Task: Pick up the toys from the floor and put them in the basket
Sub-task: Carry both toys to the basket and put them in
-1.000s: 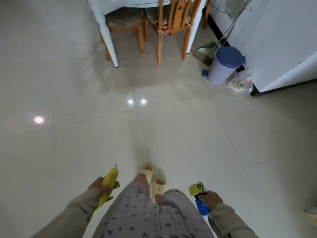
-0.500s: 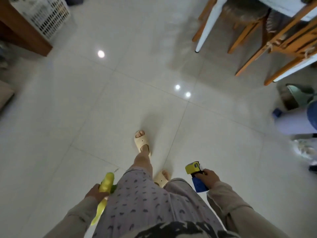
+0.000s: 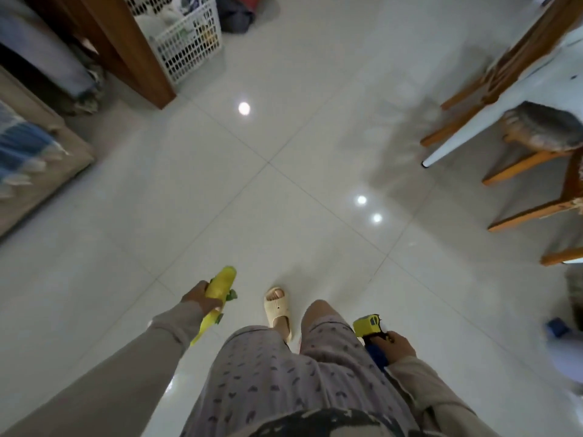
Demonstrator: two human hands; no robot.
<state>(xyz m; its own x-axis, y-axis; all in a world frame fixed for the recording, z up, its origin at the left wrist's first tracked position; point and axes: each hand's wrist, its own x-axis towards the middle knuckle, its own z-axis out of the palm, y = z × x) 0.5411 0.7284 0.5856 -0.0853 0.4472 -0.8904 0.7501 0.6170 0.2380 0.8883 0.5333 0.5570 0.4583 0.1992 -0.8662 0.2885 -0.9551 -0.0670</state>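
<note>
My left hand (image 3: 197, 299) is closed around a long yellow toy (image 3: 217, 293) with small green parts, held low at my left side. My right hand (image 3: 399, 345) grips a yellow and blue toy truck (image 3: 367, 326) beside my right thigh. A white lattice basket (image 3: 189, 42) stands on the floor at the far upper left, next to a brown wooden post, with several items inside it. Both hands are far from the basket, with open tiled floor between.
A brown wooden frame (image 3: 138, 58) and a beige sofa edge (image 3: 41, 171) line the left side. Wooden chairs (image 3: 530, 162) and a white table leg (image 3: 457, 143) stand at the right. A blue and white bin (image 3: 564, 345) sits at the right edge. My slippered foot (image 3: 277, 307) steps forward.
The view has swung left, bringing the white basket closer and fully into sight. The chairs shifted to the right edge. Both hands still hold their toys; my left arm has swung forward.
</note>
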